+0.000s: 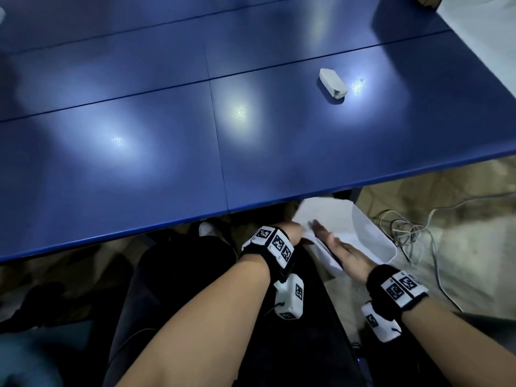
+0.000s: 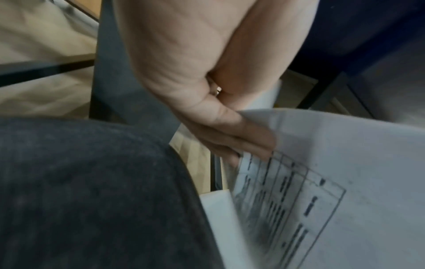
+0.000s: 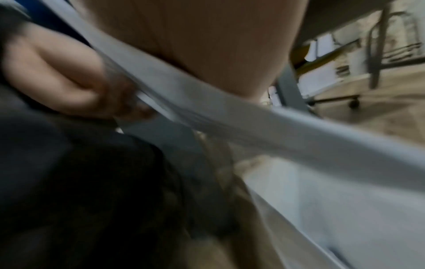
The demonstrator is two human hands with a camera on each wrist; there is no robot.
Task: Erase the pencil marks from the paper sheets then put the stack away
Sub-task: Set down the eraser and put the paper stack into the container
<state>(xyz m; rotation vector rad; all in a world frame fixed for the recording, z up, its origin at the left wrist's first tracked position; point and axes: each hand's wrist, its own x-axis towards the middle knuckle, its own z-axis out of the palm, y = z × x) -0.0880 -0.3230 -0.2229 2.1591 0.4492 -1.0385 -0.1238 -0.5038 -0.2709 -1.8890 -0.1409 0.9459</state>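
The white paper stack hangs below the front edge of the blue table, over a translucent plastic bin on the floor. My left hand grips the stack's near left edge, fingers curled round it. In the left wrist view the left hand holds the paper stack, whose underside shows a printed table. My right hand lies flat on the stack with straight fingers. The right wrist view is blurred: paper stack, left hand, bin. A white eraser lies on the table, far right.
My legs in dark trousers are under the table, just left of the bin. Loose cables lie on the pale floor right of the bin. A dark table leg stands beyond my knee.
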